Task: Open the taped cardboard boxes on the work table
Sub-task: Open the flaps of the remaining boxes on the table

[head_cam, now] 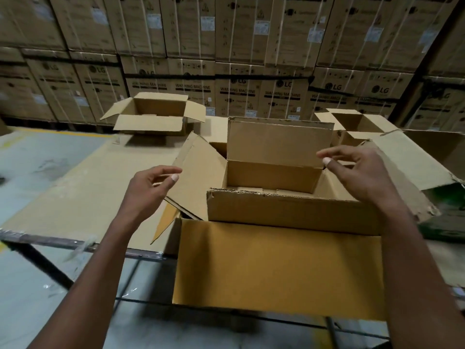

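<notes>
— Stacked across the whole top of the frame, large strapped cartons (241, 46) marked as washing machines are seen, and below them a work table (83, 187) covered in flat cardboard. What is shown of the hands?

— The left hand (151, 190) is held at centre left, fingers loosely curled, thumb and forefinger apart, nothing gripped. It is placed just beside the left flap (198, 172) of the near box; whether the thumb tip touches the flap's edge cannot be told.

— And the other hand?

— The right hand (362, 172) is raised at centre right, fingers spread and relaxed, nothing held. Its thumb is seen close to the right end of the upright far flap (279, 144); contact cannot be confirmed.

— Where is the box being worked on?

— The near box (289, 207) is set at the centre of the frame, between the two hands, at the table's near edge. All of its flaps are opened: the far one is stood upright, the left one is tilted outward, and the front flap (276, 268) is folded down over the table edge at the bottom centre.

— Are other boxes seen?

— A second open box (156, 114) is found at the upper left of the table, well apart from the hands. A third open box (357, 127) is placed at the upper right, behind the right hand.
</notes>
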`<action>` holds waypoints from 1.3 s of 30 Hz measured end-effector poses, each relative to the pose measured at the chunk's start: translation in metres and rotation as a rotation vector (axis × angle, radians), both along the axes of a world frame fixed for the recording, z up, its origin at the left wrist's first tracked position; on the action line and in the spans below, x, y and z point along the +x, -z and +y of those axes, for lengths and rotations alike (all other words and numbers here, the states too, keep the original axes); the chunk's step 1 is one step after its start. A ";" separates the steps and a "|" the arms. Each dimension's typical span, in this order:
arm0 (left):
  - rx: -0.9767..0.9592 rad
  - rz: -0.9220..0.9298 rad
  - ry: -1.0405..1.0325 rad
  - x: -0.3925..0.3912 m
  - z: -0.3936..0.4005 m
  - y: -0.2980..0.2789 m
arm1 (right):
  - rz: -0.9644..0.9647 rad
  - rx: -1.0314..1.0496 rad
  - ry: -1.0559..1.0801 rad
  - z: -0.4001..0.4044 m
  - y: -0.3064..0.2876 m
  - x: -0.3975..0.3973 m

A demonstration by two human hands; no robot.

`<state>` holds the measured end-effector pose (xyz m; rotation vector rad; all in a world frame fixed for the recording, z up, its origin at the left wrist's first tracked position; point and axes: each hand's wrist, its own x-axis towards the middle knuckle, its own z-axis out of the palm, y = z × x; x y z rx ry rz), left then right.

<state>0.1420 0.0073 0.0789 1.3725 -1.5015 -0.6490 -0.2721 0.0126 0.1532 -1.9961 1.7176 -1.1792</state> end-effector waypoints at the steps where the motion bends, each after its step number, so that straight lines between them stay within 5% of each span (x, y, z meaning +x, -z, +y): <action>1: -0.010 0.020 -0.003 0.008 0.005 0.000 | -0.010 -0.005 -0.040 0.003 0.000 0.019; 16: 0.113 0.386 -0.194 0.243 0.106 0.055 | -0.441 0.153 -0.364 0.039 0.079 0.391; 27: 0.177 0.514 -0.373 0.399 0.124 0.101 | -0.460 0.468 -0.501 0.036 0.187 0.603; 39: 0.227 0.531 -0.543 0.596 0.043 0.124 | -0.407 0.619 -0.567 -0.088 0.236 0.837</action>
